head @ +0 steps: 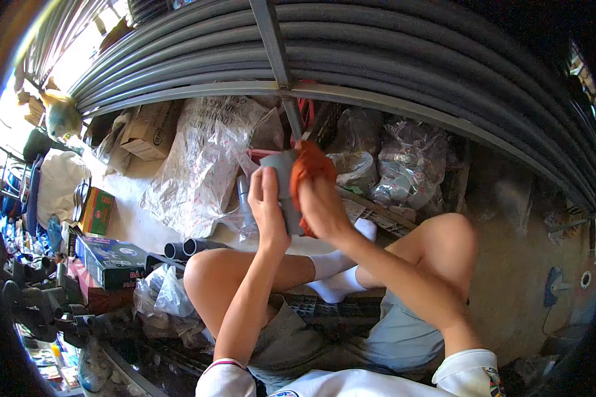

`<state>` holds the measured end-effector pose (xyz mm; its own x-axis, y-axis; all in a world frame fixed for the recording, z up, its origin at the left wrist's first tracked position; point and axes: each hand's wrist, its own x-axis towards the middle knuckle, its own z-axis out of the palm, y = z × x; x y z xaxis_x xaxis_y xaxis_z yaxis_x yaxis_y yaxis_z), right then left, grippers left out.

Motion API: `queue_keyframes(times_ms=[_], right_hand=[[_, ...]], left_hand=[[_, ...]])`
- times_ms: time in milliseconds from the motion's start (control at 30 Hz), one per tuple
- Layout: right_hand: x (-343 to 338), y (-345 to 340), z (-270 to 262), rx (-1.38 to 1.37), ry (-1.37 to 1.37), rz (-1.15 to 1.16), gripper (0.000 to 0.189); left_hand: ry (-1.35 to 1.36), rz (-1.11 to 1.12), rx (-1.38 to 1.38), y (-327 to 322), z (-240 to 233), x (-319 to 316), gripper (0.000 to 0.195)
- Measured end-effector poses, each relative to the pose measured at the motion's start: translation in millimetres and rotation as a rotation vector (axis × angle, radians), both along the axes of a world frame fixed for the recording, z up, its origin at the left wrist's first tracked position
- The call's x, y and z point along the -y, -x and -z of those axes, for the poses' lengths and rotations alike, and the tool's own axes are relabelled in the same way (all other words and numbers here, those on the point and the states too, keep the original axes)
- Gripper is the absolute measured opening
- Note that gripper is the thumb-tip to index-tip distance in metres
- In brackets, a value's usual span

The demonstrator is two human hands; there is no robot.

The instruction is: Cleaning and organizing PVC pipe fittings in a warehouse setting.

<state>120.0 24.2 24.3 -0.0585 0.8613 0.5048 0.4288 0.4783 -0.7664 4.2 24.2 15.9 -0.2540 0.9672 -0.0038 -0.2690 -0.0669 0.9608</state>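
A grey plastic pipe fitting (284,191) is held up in front of me, above my crossed legs. My left hand (268,211) grips it from the left side, with the fingers along its near face. An orange-red cloth (314,166) is bunched in my right hand (323,203) and pressed against the fitting's right side. My right hand is slightly blurred, and the cloth hides part of its fingers. Behind the fitting, another grey pipe piece (245,201) lies by a plastic sheet.
Long dark pipes (402,54) lie on a metal rack (203,93) ahead. Clear plastic sacks (412,164) and a large printed plastic sheet (198,164) lie beneath it. At left are a cardboard box (151,129), a green printed box (111,260) and several loose fittings (39,297).
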Motion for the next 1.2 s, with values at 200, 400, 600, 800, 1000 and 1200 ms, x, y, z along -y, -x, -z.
queue_keyframes(times_ms=[200,400,600,800,1000,1200], right_hand=[[-35,-4,-1,-0.893,0.595,-0.302,0.048],[21,17,10,0.42,-0.013,-0.042,0.034],[-36,-15,-33,-1.06,0.724,-0.266,0.052],[2,20,-6,-0.333,0.359,-0.101,0.05],[-30,-8,-35,-0.935,0.629,-0.253,0.043],[1,20,20,0.019,0.15,-0.063,0.042]], left_hand=[[0.009,0.199,0.168,-5,-7,3,0.051],[-0.096,0.048,0.012,20,-10,-9,0.054],[-0.18,0.204,-0.16,-20,-24,11,0.061],[0.023,0.046,0.071,14,-18,-9,0.047],[-0.014,0.235,0.171,-6,-21,9,0.046],[-0.006,0.001,0.137,20,16,-15,0.052]])
